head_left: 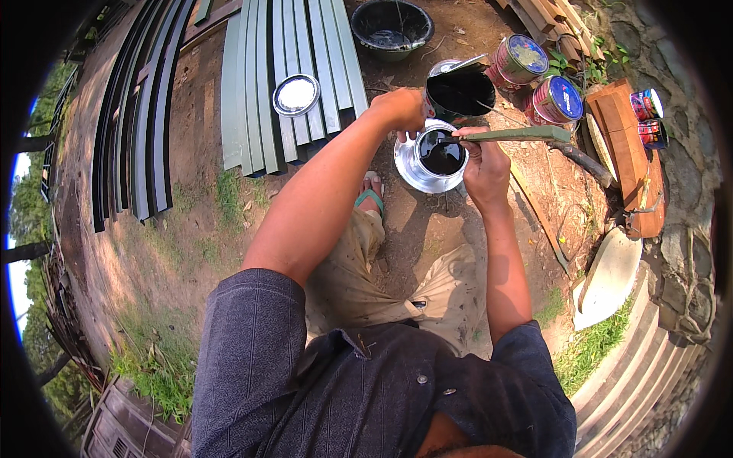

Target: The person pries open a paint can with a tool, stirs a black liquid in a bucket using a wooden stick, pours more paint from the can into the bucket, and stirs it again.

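My left hand (401, 111) is closed at the left side of a dark paint can (460, 91), its fingers partly hidden. Just nearer to me, a silvery metal pot (413, 171) with a wide rim holds glossy dark liquid. My right hand (489, 169) grips a flat stick (527, 134) coated in green. Over the pot's opening lies the stick's left end, while its other end points right. A thin wire handle (500, 114) hangs from the can's right side.
Long green and grey metal profiles (252, 99) lie to the left, with a round lid (296, 95) on them. A black basin (392, 30) stands at the far side. Paint tins (555, 101), planks (622, 153) and a stone wall (683, 145) are at the right.
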### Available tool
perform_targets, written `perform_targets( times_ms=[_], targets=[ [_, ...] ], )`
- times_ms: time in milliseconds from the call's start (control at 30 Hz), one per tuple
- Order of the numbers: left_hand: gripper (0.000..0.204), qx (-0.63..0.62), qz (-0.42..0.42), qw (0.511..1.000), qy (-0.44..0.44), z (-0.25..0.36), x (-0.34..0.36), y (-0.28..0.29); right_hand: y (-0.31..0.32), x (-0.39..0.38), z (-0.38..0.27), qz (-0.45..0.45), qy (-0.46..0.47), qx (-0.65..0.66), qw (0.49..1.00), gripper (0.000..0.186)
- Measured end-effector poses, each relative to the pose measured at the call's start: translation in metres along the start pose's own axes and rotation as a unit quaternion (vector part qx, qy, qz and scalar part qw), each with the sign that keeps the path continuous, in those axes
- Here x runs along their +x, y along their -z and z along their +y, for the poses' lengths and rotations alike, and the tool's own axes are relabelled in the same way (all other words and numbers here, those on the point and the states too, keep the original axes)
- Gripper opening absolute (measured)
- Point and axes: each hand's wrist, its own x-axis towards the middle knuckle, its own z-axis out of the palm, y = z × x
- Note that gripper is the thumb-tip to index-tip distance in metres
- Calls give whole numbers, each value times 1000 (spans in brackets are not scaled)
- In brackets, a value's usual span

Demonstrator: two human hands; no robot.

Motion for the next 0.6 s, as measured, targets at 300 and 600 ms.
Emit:
perform_targets(
  times_ms=[300, 600],
  targets=[
    [17, -9, -13, 1000, 13, -2, 1, 3, 10, -6, -11, -24, -43, -73, 996, 18],
    [28, 0, 1, 1000, -2, 3, 3, 1, 2, -12, 12, 47, -116, 10, 992, 12]
  ],
)
